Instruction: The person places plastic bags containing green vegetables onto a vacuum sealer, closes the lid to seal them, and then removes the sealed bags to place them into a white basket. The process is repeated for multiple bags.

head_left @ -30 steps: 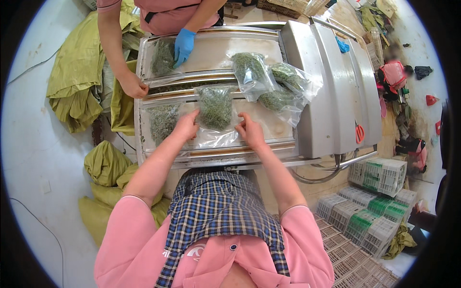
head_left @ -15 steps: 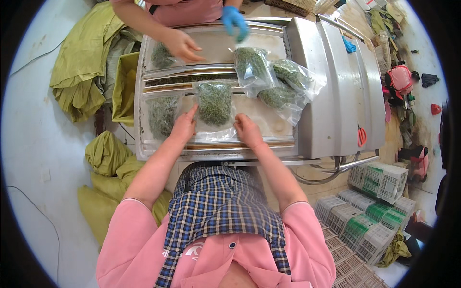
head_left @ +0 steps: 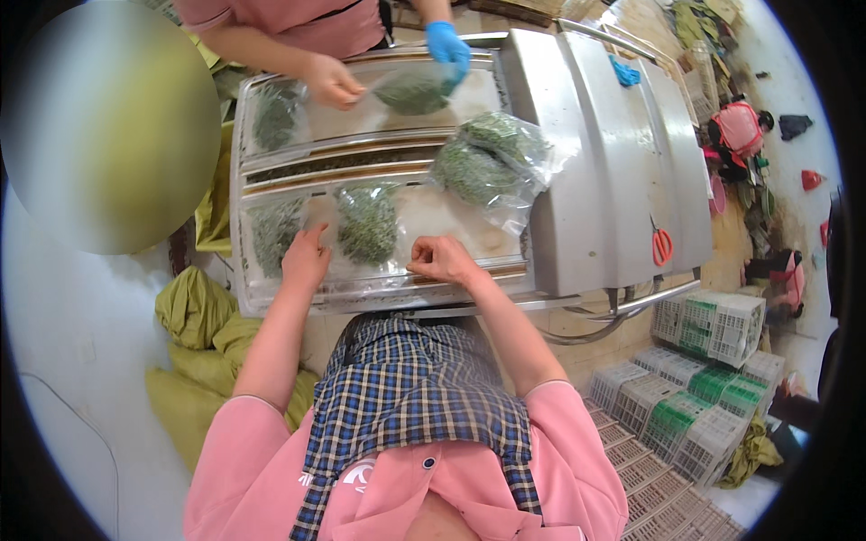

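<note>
Two clear plastic bags of green grainy plant matter lie on the near half of a metal machine bed: the left bag (head_left: pixel 276 236) and the right bag (head_left: pixel 367 225). My left hand (head_left: pixel 308 256) rests between them, its index finger stretched forward and touching the film. At the right bag's lower right edge is my right hand (head_left: pixel 440 260), its fingers curled together in a pinch. Whether film is caught in it is hidden. To the right, filled bags (head_left: pixel 487 167) lie heaped against the raised metal cover (head_left: pixel 595 162).
Across the bed, a co-worker's bare hand (head_left: pixel 334 83) and blue-gloved hand (head_left: pixel 448 52) hold another bag (head_left: pixel 413 94); one more far bag (head_left: pixel 275 117) lies left. Red-handled scissors (head_left: pixel 661 245) rest on the cover. Plastic crates (head_left: pixel 708 329) stand right. A blurred disc (head_left: pixel 108 126) hides the upper left.
The co-worker has taken a bag off the heap and moved it left over the far half. My hands and the right bag have shifted slightly left. The whole view has also shifted, and the blurred disc has appeared.
</note>
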{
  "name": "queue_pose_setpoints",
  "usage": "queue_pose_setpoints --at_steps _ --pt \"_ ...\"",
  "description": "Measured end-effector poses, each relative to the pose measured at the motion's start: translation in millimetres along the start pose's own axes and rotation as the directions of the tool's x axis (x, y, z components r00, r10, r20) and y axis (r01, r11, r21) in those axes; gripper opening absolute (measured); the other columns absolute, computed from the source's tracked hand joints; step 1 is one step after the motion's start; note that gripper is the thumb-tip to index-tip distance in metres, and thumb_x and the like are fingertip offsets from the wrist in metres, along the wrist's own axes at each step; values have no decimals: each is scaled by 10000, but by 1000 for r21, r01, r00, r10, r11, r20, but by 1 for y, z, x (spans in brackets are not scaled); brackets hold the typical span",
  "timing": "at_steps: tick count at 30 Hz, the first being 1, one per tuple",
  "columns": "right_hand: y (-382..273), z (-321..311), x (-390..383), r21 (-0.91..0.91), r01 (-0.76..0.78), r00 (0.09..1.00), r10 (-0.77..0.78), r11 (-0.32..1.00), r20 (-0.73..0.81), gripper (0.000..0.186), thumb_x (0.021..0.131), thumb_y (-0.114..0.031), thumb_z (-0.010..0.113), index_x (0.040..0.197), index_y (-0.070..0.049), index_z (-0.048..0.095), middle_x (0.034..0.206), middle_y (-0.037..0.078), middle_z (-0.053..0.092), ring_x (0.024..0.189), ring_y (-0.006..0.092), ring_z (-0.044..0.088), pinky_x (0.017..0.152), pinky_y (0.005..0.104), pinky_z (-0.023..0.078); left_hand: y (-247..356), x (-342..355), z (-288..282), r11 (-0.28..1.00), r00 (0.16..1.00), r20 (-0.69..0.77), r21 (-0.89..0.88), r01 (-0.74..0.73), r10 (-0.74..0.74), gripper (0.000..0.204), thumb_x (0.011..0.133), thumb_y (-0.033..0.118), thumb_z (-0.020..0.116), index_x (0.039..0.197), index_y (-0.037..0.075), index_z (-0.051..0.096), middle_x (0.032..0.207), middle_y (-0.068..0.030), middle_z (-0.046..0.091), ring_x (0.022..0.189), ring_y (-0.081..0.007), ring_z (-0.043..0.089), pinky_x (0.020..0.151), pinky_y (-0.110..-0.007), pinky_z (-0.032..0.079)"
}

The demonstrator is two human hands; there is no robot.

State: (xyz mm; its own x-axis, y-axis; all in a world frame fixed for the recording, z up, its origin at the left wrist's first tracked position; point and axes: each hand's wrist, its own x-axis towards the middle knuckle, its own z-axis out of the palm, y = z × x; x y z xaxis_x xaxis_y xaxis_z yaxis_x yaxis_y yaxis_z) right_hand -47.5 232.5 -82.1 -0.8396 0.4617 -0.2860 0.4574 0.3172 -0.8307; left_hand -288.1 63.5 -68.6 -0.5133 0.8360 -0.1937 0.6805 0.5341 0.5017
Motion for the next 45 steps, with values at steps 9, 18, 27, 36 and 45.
queue_pose_setpoints --at_steps 9,18,27,36,45 --pt "46 -19 -84 721 -57 752 505 691 -424 140 902 -151 613 947 -19 611 738 41 659 625 88 607 523 212 469 186 49 118 -99 797 603 -793 601 10 356 908 233 661 1166 49 500 1007 -80 569 948 -234 610 857 -389 533" --pt "78 -54 -79 958 -39 757 634 283 -157 454 992 -389 448 1208 0 535 1062 138 613 884 218 629 742 337 555 149 63 123 -159 775 624 -759 631 98 292 858 28 651 1088 99 485 932 -51 601 843 -183 605 779 -359 533" --pt "50 -104 -55 817 -406 867 454 409 203 571 976 -519 411 1231 -35 574 1203 132 598 998 287 602 802 442 537 112 9 62 49 646 748 -658 751 152 283 849 33 618 1118 61 537 944 -57 624 775 -169 620 722 -341 554" --pt "47 -121 -40 133 -395 912 371 909 172 280 822 -279 701 980 -49 720 765 35 652 730 111 590 590 277 497 109 -9 74 36 641 760 -648 761 110 395 825 22 597 1184 110 456 927 -58 607 752 -175 608 609 -319 501" --pt "43 -138 -36 347 -503 843 363 791 396 130 779 -49 702 894 -13 653 747 25 650 669 113 636 609 259 558 98 40 46 415 635 731 -674 612 250 692 785 13 587 1429 116 355 838 -13 569 665 -138 575 614 -279 504"
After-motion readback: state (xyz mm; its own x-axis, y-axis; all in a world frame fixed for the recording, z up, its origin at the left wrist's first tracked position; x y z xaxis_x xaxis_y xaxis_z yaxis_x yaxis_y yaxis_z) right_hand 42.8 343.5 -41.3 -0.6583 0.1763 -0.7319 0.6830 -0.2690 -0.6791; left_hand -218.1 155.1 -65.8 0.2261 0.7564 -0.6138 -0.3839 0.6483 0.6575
